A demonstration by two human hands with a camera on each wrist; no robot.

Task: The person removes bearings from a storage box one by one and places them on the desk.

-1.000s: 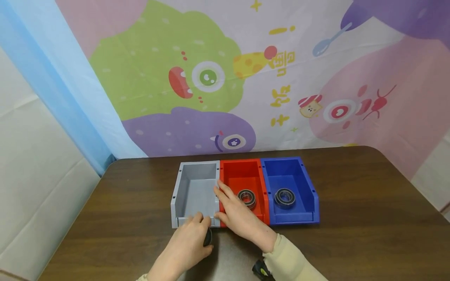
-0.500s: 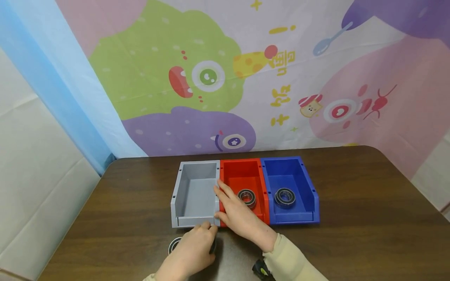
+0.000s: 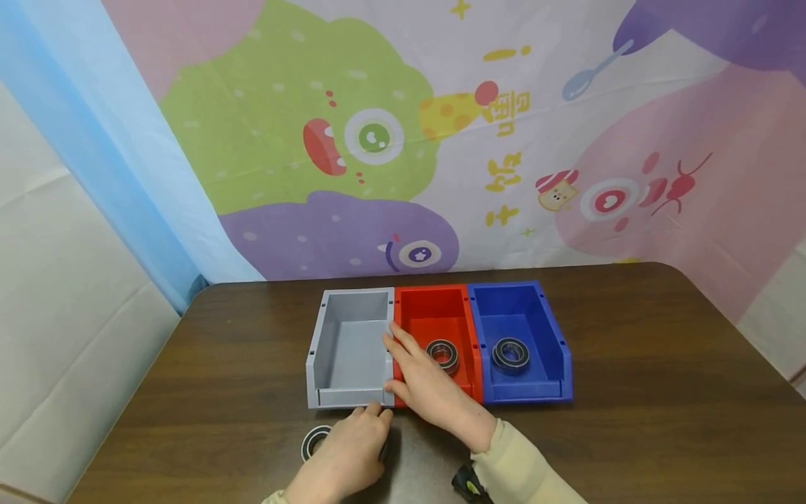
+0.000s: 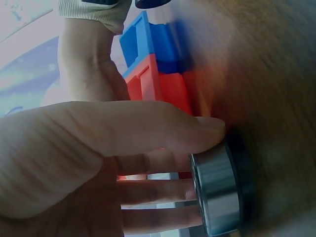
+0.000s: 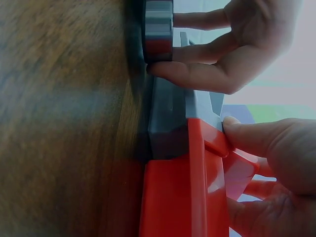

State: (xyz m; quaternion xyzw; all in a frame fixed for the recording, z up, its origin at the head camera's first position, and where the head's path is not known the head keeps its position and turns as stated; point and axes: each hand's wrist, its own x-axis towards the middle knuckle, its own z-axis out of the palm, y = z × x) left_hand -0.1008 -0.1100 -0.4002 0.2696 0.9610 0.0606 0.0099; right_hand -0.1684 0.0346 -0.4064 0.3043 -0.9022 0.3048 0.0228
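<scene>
In the head view my left hand [image 3: 352,448] is in front of the grey bin [image 3: 349,397], its thumb and fingers holding a ball bearing that it mostly hides. The left wrist view shows this bearing [image 4: 217,190] on edge in the picture, thumb on its rim and fingertips against it, close above the tabletop. A second bearing [image 3: 313,441] lies on the table, partly covered by the left hand. My right hand [image 3: 434,392] rests with extended fingers on the wall between the grey bin and the red bin [image 3: 434,304]; its thumb touches the front of that wall.
A blue bin [image 3: 513,322] adjoins the red one on the right. One bearing [image 3: 443,355] lies in the red bin, another bearing [image 3: 511,355] in the blue. Behind the brown table [image 3: 642,392] hangs a printed cloth [image 3: 535,210]. A black item [image 3: 469,484] is beside the right sleeve.
My left hand has shifted slightly right and nearer the table's front, bringing the second bearing into view on its left. The right hand and the bins have stayed put.
</scene>
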